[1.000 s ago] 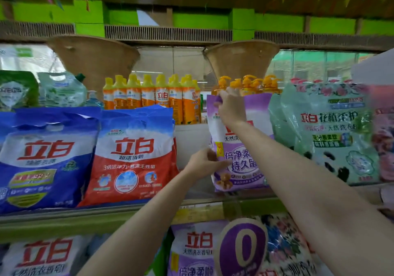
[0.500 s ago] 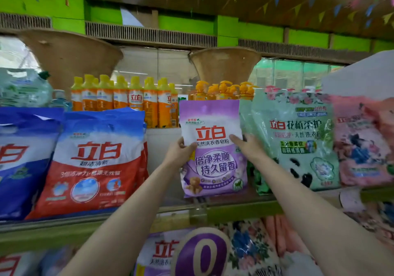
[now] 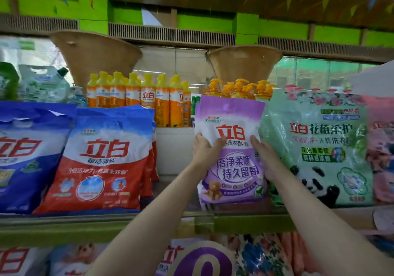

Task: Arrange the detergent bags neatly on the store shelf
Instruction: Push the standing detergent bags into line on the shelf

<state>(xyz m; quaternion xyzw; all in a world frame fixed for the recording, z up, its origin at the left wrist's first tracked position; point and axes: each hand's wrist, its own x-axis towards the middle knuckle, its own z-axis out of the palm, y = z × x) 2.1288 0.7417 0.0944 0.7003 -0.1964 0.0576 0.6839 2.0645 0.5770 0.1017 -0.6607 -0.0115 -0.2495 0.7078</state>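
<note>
**On the middle shelf: purple bag being squared up**

At the centre of the shelf (image 3: 149,216), the purple detergent bag (image 3: 231,148) stands upright between both hands, its base at or just above the shelf edge; at least one more purple bag sits close behind it, edges showing at the upper left. The left hand (image 3: 205,150) clasps the left edge, thumb laid across the front print, fingers (image 3: 199,139) wrapped behind. The right hand (image 3: 263,154) holds the right edge the same way, closed on the bag.

Step in hand, as I judge it: aligning this bag with the stack behind. The next move calls for pressing it back flush and settling the base flat, without shoving the green panda bag (image 3: 319,148), which touches or nearly touches on the right.

Materials: glossy plastic film, soft-sided, flat sealed top band, slightly pillowed body; likely to slump if not leaned on something.

Outward: an open gap lies to the left, then the red-and-white bag (image 3: 104,158) and the blue bag (image 3: 27,154), both larger, crinkled, leaning back. A pink bag (image 3: 381,148) at far right is blurred. Behind, rigid orange bottles (image 3: 138,99) with yellow caps stand in a row, and two woven cone baskets (image 3: 243,62) above.
</note>
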